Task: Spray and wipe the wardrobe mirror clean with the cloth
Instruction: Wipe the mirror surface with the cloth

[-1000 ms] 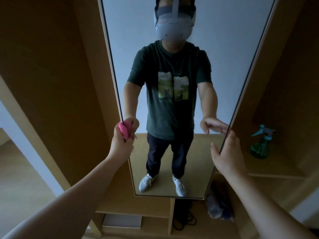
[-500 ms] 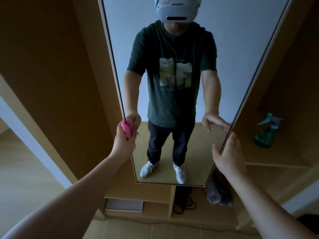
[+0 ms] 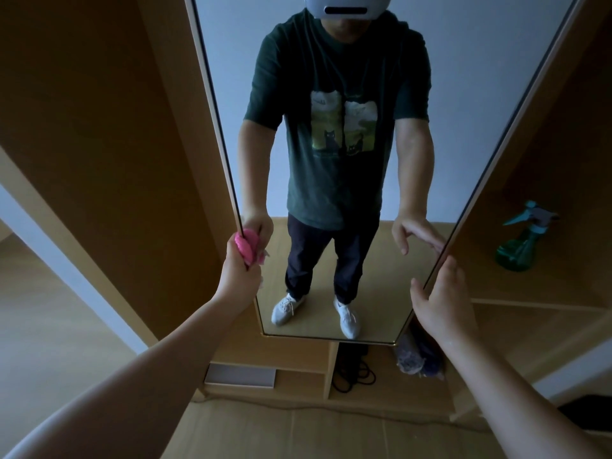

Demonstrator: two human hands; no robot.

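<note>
At the tall mirror's (image 3: 463,94) left edge, gripping the bunched pink cloth (image 3: 246,248) in the left hand (image 3: 240,273), pressing it to the glass. At its right edge, holding the right hand (image 3: 443,299) up, fingers straight and empty, with the spray bottle (image 3: 521,240) right of the mirror, nearer that hand.

1. The mirror (image 3: 463,94) is a tall, narrow glass panel in a thin pale frame. It stands upright in the middle of the wooden wardrobe (image 3: 99,160), and its two bottom corners are cut at an angle. The glass shows the reflection of a standing person (image 3: 337,160).
2. The cloth (image 3: 246,247) is bright pink and bunched into a small wad. The left hand (image 3: 240,273) grips it against the mirror's left edge, in the lower half.
3. The spray bottle (image 3: 520,246) has a translucent green body and a teal trigger head. It stands upright on a wooden shelf (image 3: 546,293) to the right of the mirror, well apart from the cloth.
</note>
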